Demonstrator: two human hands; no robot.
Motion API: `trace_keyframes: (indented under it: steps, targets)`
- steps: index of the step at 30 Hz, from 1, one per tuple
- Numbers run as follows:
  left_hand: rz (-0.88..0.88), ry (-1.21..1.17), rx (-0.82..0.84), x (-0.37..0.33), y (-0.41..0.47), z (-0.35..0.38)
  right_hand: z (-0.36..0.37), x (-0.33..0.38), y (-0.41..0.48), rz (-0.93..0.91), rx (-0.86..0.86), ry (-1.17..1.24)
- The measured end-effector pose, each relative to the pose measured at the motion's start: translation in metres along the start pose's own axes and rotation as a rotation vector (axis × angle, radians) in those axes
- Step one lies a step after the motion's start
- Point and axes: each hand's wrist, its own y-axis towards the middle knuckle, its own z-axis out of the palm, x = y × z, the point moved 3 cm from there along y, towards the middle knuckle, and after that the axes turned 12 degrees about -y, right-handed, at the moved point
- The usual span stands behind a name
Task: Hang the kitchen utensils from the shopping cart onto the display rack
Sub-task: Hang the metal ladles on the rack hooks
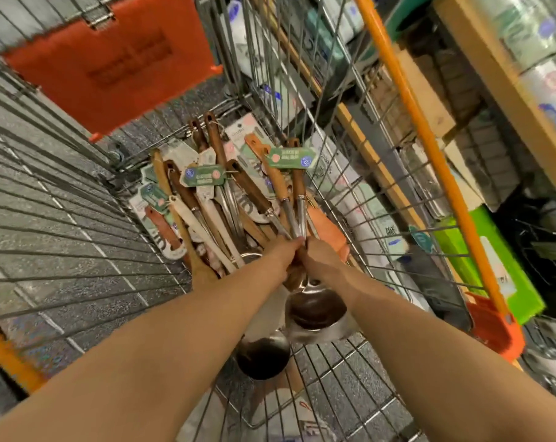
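Left hand [287,254] and right hand [318,252], side by side inside the wire cart [63,218], grip the steel shafts of ladles [316,311] amid heaped wooden-handled utensils [190,199] bearing green tags [291,157].

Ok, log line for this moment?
stage: pickup | left hand: grips ladles | right hand: grips ladles | other utensils: in shopping cart | display rack: unseen

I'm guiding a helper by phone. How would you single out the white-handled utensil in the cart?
Look into the wire shopping cart, at the utensils heaped on its floor. Left of the left hand, one slim handle slants up-left. It alone is all white; its neighbours are brown wood.
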Motion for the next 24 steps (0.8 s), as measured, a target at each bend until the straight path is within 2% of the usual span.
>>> trace_keyframes:
  steps: [5, 11, 16, 24]
  targets:
    - [0.040, -0.034, 0.006, -0.001, 0.007, 0.000, 0.002, 0.001, 0.007, -0.036, -0.022, -0.033]
    - [0.084, 0.142, -0.076, -0.002, 0.019, -0.001, 0.011, -0.004, 0.007, -0.035, -0.107, -0.244]
    - [0.015, 0.071, -0.115, -0.005, 0.005, -0.009, 0.015, -0.004, -0.003, -0.046, -0.190, -0.326]
    - [0.039, 0.062, -0.128, 0.005, -0.039, -0.023, 0.005, -0.008, -0.040, -0.002, -0.077, -0.448]
